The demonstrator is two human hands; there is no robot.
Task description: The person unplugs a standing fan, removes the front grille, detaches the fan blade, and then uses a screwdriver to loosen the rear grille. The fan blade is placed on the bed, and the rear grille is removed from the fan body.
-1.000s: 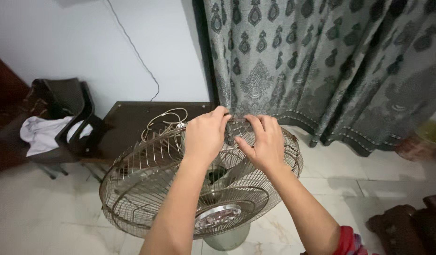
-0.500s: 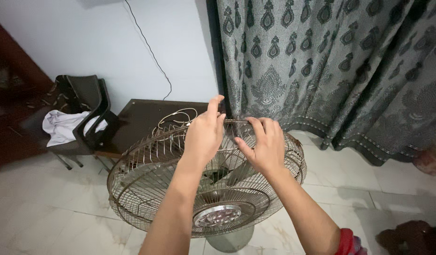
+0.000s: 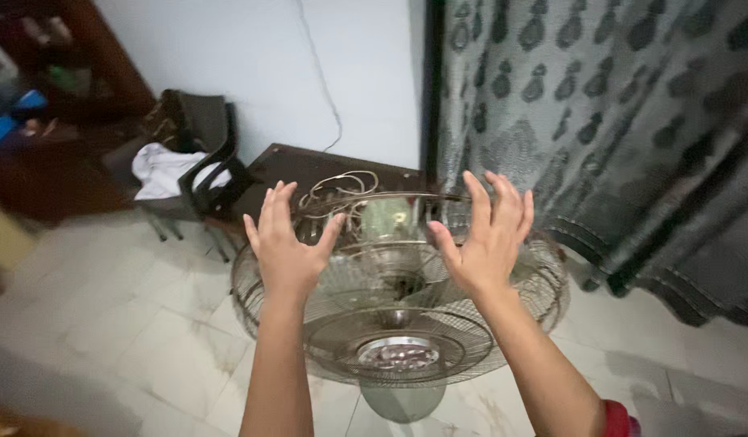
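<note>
Both my hands are open and hold nothing. My left hand (image 3: 286, 243) has its fingers spread and pointing up, the palm turned away from me, raised over the left part of the fan (image 3: 398, 303). My right hand (image 3: 483, 239) is the same, fingers fanned out, raised over the right part. Whether either palm brushes the wire I cannot tell, since the backs of my hands cover that spot.

The fan is right under and between my hands, tilted so its round wire guard faces up toward me, with a shiny cap (image 3: 398, 354) at the middle of the guard. The blades inside are hard to make out through the wires and the blur. Its base is cut off by the bottom edge between my forearms.

Just beyond the fan, a loose coil of cord (image 3: 342, 188) lies on a dark low table (image 3: 293, 166) by the white wall (image 3: 333, 73). On the far left a dark chair (image 3: 200, 150) holds a white cloth (image 3: 159, 170). To the right hangs a grey patterned curtain (image 3: 601, 121), its hem reaching the pale tiled floor (image 3: 131, 340). The far left corner is too blurred to read.
</note>
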